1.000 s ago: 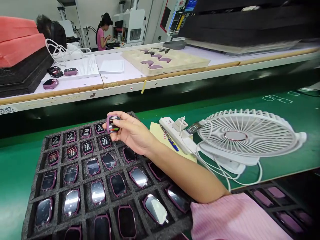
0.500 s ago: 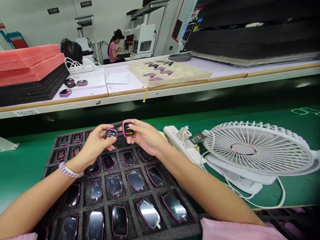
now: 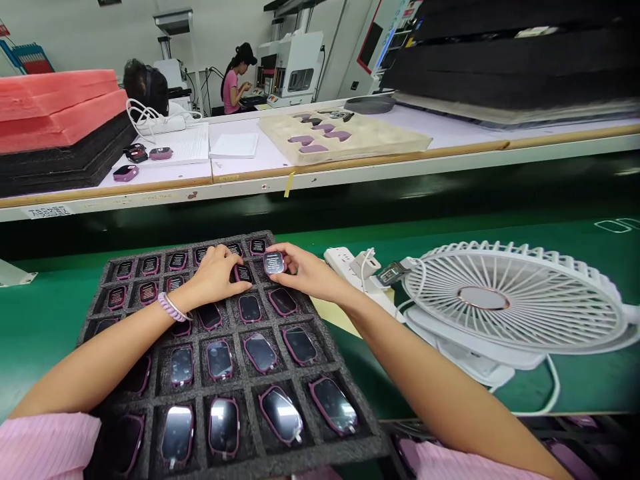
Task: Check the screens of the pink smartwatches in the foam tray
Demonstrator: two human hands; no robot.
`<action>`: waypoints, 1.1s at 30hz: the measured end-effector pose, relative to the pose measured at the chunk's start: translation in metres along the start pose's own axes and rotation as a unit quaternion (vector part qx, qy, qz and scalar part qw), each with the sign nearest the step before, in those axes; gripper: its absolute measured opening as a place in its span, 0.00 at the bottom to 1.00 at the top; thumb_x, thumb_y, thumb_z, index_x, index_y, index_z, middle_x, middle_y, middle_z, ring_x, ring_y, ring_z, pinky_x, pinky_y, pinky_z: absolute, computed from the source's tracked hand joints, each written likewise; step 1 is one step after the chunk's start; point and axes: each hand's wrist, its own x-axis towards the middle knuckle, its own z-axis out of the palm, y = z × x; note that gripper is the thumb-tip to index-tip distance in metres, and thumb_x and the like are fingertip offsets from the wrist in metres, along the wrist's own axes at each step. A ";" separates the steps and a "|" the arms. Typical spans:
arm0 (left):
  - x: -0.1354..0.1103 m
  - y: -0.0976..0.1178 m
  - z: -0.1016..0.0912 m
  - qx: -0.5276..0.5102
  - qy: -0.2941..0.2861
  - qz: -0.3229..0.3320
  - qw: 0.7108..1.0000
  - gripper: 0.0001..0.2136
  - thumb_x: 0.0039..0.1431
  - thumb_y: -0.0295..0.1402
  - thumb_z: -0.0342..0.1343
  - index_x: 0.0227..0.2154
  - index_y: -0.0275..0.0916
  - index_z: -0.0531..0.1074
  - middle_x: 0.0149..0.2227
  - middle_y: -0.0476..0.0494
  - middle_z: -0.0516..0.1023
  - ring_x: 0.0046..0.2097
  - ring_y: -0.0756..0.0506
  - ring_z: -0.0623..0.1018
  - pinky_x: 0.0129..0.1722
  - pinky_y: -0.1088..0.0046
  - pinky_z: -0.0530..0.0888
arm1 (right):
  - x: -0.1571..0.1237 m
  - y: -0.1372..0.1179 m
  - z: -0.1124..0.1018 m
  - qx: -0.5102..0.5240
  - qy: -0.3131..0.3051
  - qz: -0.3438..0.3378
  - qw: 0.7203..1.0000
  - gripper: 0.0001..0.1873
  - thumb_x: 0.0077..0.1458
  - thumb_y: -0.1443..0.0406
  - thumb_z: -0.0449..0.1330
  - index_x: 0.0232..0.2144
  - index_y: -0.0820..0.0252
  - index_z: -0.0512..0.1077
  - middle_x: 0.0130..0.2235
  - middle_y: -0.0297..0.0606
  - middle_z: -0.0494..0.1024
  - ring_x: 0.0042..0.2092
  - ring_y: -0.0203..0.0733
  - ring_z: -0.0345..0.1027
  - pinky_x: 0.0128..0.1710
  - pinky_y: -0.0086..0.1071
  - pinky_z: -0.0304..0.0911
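Now both hands are down on the foam tray [image 3: 95,313] vs. half a sec ago, when each held a watch up in the air; so the two pieces look to be going back in their pockets. The right hand [image 3: 305,270] has fingers closed on a purple-rimmed watch [image 3: 274,262], w/ a lit screen facing up, just over a far-row pocket. The left hand [image 3: 217,275] fingers press flat on another watch [image 3: 244,273], half hidden under the fingertips.
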 end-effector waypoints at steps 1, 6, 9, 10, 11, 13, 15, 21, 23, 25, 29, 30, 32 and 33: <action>-0.001 0.000 -0.001 0.011 -0.005 -0.001 1.000 0.25 0.58 0.47 0.61 0.53 0.36 0.72 0.50 0.34 0.66 0.53 0.33 0.66 0.57 0.51 0.67 | 0.002 0.001 -0.002 -0.067 -0.007 -0.018 0.998 0.24 0.52 0.62 0.63 0.52 0.59 0.70 0.46 0.43 0.69 0.48 0.51 0.68 0.54 0.49 0.65; -0.031 -0.004 -0.023 0.043 0.031 0.033 0.998 0.29 0.59 0.48 0.61 0.59 0.38 0.68 0.52 0.34 0.66 0.53 0.34 0.66 0.56 0.51 0.67 | 0.009 0.002 -0.015 -0.206 -0.091 -0.023 0.974 0.29 0.55 0.59 0.64 0.60 0.56 0.69 0.51 0.45 0.65 0.60 0.56 0.59 0.64 0.50 0.55; -0.078 -0.021 -0.050 0.052 0.081 0.020 0.995 0.23 0.62 0.45 0.57 0.56 0.39 0.70 0.51 0.36 0.68 0.53 0.35 0.66 0.56 0.52 0.67 | 0.006 -0.002 -0.016 -0.258 -0.098 -0.034 0.961 0.33 0.57 0.57 0.64 0.63 0.56 0.65 0.54 0.47 0.64 0.60 0.58 0.59 0.63 0.52 0.56; -0.097 -0.031 -0.059 0.057 0.093 0.001 0.994 0.21 0.63 0.44 0.56 0.54 0.40 0.71 0.50 0.36 0.68 0.52 0.36 0.67 0.56 0.53 0.68 | 0.005 -0.005 -0.013 -0.273 -0.093 -0.049 0.956 0.32 0.58 0.57 0.63 0.63 0.57 0.66 0.54 0.48 0.64 0.59 0.59 0.60 0.62 0.53 0.57; -0.118 -0.041 -0.067 0.062 0.101 -0.027 0.993 0.19 0.63 0.44 0.54 0.52 0.40 0.72 0.49 0.37 0.69 0.51 0.36 0.68 0.55 0.54 0.68 | 0.005 -0.009 -0.008 -0.285 -0.090 -0.067 0.952 0.29 0.60 0.58 0.62 0.62 0.58 0.67 0.54 0.49 0.64 0.58 0.60 0.61 0.61 0.54 0.58; -0.159 -0.063 -0.076 0.074 0.101 -0.096 0.988 0.16 0.64 0.45 0.53 0.47 0.40 0.73 0.47 0.38 0.71 0.50 0.37 0.69 0.53 0.56 0.69 | 0.007 -0.020 0.010 -0.297 -0.101 -0.111 0.943 0.24 0.62 0.60 0.60 0.59 0.59 0.70 0.52 0.50 0.66 0.55 0.61 0.63 0.58 0.54 0.62; -0.197 -0.082 -0.077 0.090 0.077 -0.171 0.978 0.15 0.63 0.46 0.53 0.42 0.40 0.73 0.43 0.39 0.73 0.48 0.36 0.71 0.51 0.56 0.69 | 0.015 -0.037 0.036 -0.301 -0.138 -0.155 0.931 0.19 0.63 0.64 0.61 0.55 0.61 0.72 0.50 0.50 0.68 0.53 0.60 0.65 0.55 0.53 0.64; -0.238 -0.095 -0.051 0.088 0.028 -0.306 0.948 0.18 0.63 0.49 0.53 0.39 0.37 0.73 0.41 0.38 0.72 0.45 0.36 0.75 0.47 0.58 0.73 | 0.042 -0.104 0.145 -0.360 -0.285 -0.201 0.865 0.12 0.64 0.66 0.66 0.49 0.63 0.76 0.45 0.47 0.71 0.48 0.54 0.68 0.49 0.46 0.67; -0.230 -0.089 -0.047 0.117 0.033 -0.324 0.938 0.20 0.63 0.50 0.52 0.39 0.35 0.73 0.41 0.36 0.71 0.45 0.35 0.75 0.45 0.58 0.73 | 0.049 -0.119 0.179 -0.429 -0.290 -0.204 0.831 0.13 0.66 0.60 0.65 0.45 0.67 0.77 0.44 0.51 0.72 0.48 0.57 0.67 0.49 0.48 0.65; -0.221 -0.084 -0.046 0.142 0.021 -0.333 0.932 0.21 0.63 0.50 0.53 0.39 0.34 0.73 0.42 0.34 0.71 0.45 0.34 0.75 0.44 0.58 0.73 | 0.054 -0.127 0.205 -0.482 -0.274 -0.203 0.807 0.17 0.67 0.57 0.64 0.41 0.70 0.77 0.44 0.54 0.73 0.49 0.60 0.67 0.48 0.48 0.64; -0.215 -0.089 -0.051 0.109 0.003 -0.297 0.949 0.15 0.59 0.43 0.58 0.40 0.35 0.73 0.44 0.35 0.74 0.47 0.35 0.75 0.46 0.60 0.72 | 0.057 -0.123 0.222 -0.422 -0.252 -0.193 0.849 0.13 0.60 0.63 0.70 0.36 0.64 0.71 0.43 0.48 0.72 0.46 0.56 0.67 0.45 0.45 0.63; -0.217 -0.091 -0.053 0.098 0.006 -0.286 0.953 0.14 0.57 0.41 0.58 0.40 0.36 0.73 0.43 0.37 0.75 0.47 0.35 0.75 0.46 0.60 0.72 | 0.057 -0.121 0.220 -0.383 -0.241 -0.195 0.870 0.13 0.57 0.67 0.71 0.33 0.61 0.68 0.41 0.45 0.72 0.44 0.53 0.66 0.43 0.43 0.62; -0.221 -0.096 -0.056 0.082 0.025 -0.281 0.956 0.11 0.55 0.37 0.58 0.38 0.36 0.73 0.39 0.39 0.77 0.45 0.36 0.76 0.44 0.61 0.72 | 0.053 -0.117 0.210 -0.282 -0.209 -0.208 0.913 0.17 0.52 0.75 0.65 0.28 0.57 0.59 0.37 0.39 0.71 0.41 0.49 0.66 0.40 0.38 0.61; -0.222 -0.097 -0.059 0.064 0.044 -0.282 0.956 0.10 0.54 0.37 0.58 0.37 0.37 0.73 0.37 0.40 0.77 0.42 0.37 0.76 0.42 0.61 0.72 | 0.051 -0.116 0.203 -0.212 -0.198 -0.210 0.934 0.18 0.51 0.77 0.62 0.27 0.56 0.56 0.36 0.37 0.70 0.39 0.47 0.66 0.39 0.37 0.60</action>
